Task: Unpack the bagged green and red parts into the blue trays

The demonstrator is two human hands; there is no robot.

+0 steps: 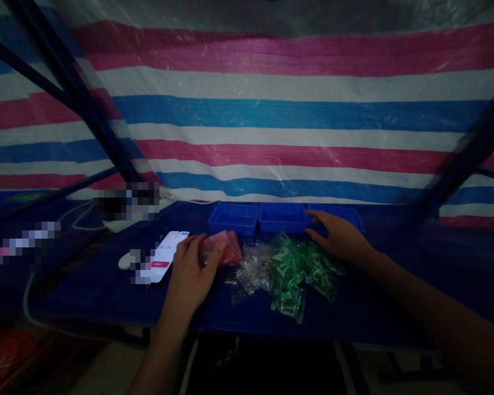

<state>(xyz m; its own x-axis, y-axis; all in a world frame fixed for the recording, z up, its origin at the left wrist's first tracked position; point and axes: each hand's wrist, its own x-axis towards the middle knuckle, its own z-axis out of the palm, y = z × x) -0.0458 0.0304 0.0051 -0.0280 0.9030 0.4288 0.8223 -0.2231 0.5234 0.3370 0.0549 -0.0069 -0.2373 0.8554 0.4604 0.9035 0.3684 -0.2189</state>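
Note:
My left hand (193,269) is closed on a small clear bag of red pieces (224,248) at the left end of a heap of little bags. My right hand (337,236) lies flat with fingers spread, its fingertips at the front edge of the rightmost blue tray (354,216) and its palm over the green bags (296,269). Clear bags (253,269) lie between the red and green ones. All rest on a dark blue table (107,291).
Three blue trays stand in a row at the back, the left blue tray (233,218) and middle blue tray (282,216) among them. A lit phone (168,253) and a white oval object (125,261) lie to the left. A striped tarp (271,109) hangs behind, with dark poles (86,109) crossing it.

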